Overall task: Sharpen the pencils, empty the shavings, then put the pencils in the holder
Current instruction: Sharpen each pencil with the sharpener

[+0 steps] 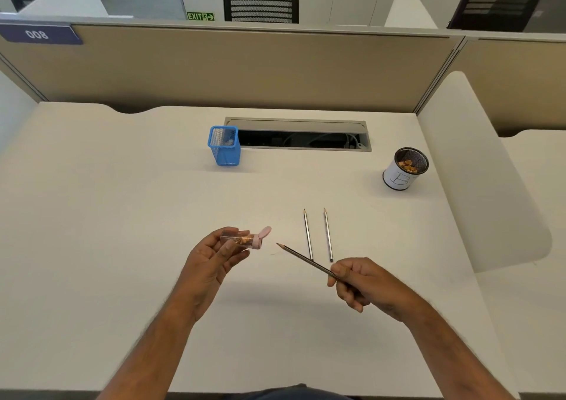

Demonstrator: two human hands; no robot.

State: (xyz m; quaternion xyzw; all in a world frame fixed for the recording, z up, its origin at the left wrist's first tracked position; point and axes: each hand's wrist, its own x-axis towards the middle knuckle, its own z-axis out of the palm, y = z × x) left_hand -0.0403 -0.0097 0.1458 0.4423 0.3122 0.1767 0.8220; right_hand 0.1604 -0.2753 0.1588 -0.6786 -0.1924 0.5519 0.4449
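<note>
Your left hand holds the clear sharpener on its side, fingers curled round the body, its pink cap flipped open and the pink end facing right; shavings show inside. Your right hand pinches a pencil near its blunt end, and the tip points up and left, straight toward that pink end but apart from it. So the pencil's long axis already runs roughly at the sharpener's mouth, and I judge the coming move is a short push along that line, right hand doing the travelling. Just right of the sharpener and beyond the held pencil, two more pencils lie side by side on the desk, tips away from you. Beyond the sharpener stands the blue mesh holder; far right of it, a round cup with shavings in it
</note>
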